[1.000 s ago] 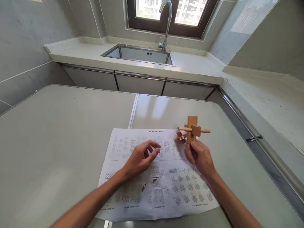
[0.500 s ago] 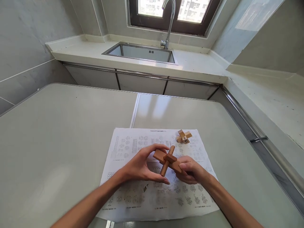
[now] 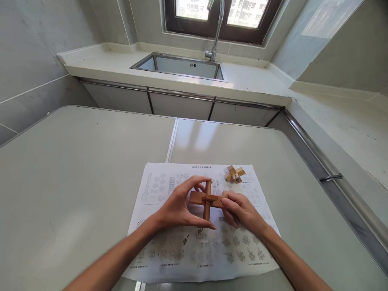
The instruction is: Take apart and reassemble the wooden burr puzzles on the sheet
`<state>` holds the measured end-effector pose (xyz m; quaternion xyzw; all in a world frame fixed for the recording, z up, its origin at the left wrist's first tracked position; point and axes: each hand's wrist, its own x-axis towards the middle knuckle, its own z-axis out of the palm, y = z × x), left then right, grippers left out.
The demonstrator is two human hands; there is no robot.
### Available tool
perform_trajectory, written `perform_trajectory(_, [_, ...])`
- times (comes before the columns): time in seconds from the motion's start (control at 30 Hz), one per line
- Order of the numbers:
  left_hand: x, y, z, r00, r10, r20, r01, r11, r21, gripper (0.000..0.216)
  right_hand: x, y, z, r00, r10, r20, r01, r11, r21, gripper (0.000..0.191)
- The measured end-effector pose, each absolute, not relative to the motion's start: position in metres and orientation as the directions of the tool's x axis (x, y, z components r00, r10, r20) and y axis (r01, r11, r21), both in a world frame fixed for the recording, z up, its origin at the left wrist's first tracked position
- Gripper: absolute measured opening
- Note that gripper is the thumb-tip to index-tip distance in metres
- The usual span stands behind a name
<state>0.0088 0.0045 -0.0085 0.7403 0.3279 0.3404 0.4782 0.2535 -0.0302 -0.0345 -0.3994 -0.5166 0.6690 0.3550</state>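
A reddish-brown wooden interlocking puzzle [image 3: 198, 198], a cross of a flat bar, a round rod and a short crosspiece, is held above a printed sheet [image 3: 169, 273]. My left hand [image 3: 177, 206] curves around its left side, index finger at the rod's far end and thumb at the near end. The right end of the flat bar is pinched between thumb and fingers of my right hand [image 3: 242, 208]. My right hand's fingers hide that end of the bar. Beyond my hands, a lighter wooden burr puzzle [image 3: 235, 174] with dark characters rests on the sheet's upper right corner.
The sheet shows rows of small diagrams and lies on a pale table [image 3: 75, 182] with a metal seam [image 3: 172, 139]. Behind the table are a counter with a sink [image 3: 182, 68], a tap [image 3: 216, 36] and a window. A metal rail [image 3: 327, 161] runs along the right.
The brown puzzle has turned so its flat bar lies nearly level and its rod points straight away from me. It has shifted slightly left, and the left fingers now meet the rod's ends.
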Motion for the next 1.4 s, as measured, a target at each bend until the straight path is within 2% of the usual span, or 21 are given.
perform_trajectory(0.23, [0.011,0.006,-0.012,0.511,0.835,0.205,0.199,-0.347,0.917,0.096,0.247,-0.03,-0.034,-0.333,0.93,-0.154,0.023,-0.155,-0.988,0.044])
perform_trajectory(0.8, [0.01,0.009,-0.018,0.568,0.802,0.185,0.226,-0.369,0.902,0.095,0.242,-0.029,-0.034,-0.286,0.933,-0.221,0.124,-0.193,-0.973,0.041])
perform_trajectory(1.4, [0.01,0.009,-0.019,0.575,0.778,0.252,0.237,-0.453,0.859,0.093,0.233,-0.035,-0.028,-0.226,0.955,-0.19,-0.038,-0.203,-0.978,0.036])
